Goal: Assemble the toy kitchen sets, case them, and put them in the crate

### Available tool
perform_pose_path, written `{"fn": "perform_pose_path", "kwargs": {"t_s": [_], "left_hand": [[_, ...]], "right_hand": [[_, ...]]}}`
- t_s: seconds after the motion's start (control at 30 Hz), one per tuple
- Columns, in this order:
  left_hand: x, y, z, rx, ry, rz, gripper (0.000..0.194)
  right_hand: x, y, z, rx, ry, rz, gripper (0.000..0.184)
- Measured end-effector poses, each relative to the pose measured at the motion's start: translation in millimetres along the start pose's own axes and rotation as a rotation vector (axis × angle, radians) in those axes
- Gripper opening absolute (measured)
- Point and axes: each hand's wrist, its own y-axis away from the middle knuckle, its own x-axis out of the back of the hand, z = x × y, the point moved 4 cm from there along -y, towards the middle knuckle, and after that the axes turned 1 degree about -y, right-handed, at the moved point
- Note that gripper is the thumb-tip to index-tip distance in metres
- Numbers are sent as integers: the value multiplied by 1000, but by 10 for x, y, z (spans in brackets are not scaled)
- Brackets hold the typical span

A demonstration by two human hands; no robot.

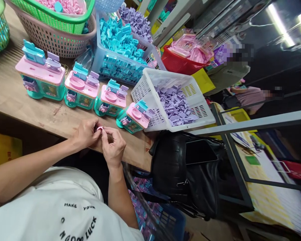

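Observation:
My left hand point(86, 134) and my right hand point(113, 144) meet over the table's front edge, fingers pinched. Between their fingertips is a small pink plastic piece point(99, 128), mostly hidden, so its exact shape cannot be made out. Behind my hands, several toy kitchen counters stand in a row with pink tops and teal bases. The leftmost toy kitchen point(41, 75) has bare slots in its top and no round basin. A pink basin sits on the second toy kitchen point(82, 87), the third toy kitchen point(110, 100) and the rightmost toy kitchen point(134, 117).
Behind the toys stand a clear bin of blue parts point(120, 68), a white basket of purple parts point(203, 117) and a green basket point(75, 25) stacked on a pinkish one. A black bag point(170, 167) lies right of my hands. People point(251, 98) are at the far right.

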Motion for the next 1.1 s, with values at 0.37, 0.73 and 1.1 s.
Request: {"fn": "perform_pose_path", "kwargs": {"t_s": [0.37, 0.73, 1.1], "left_hand": [[-77, 118, -20, -191, -284, 83, 10], [-50, 189, -22, -243, -201, 265, 13], [958, 217, -145, 119, 164, 402, 19]], "right_hand": [[-166, 58, -100, -41, 253, -42, 23], [-57, 152, -19, -24, -49, 33, 18], [-573, -291, -502, 385, -8, -191, 23]]}}
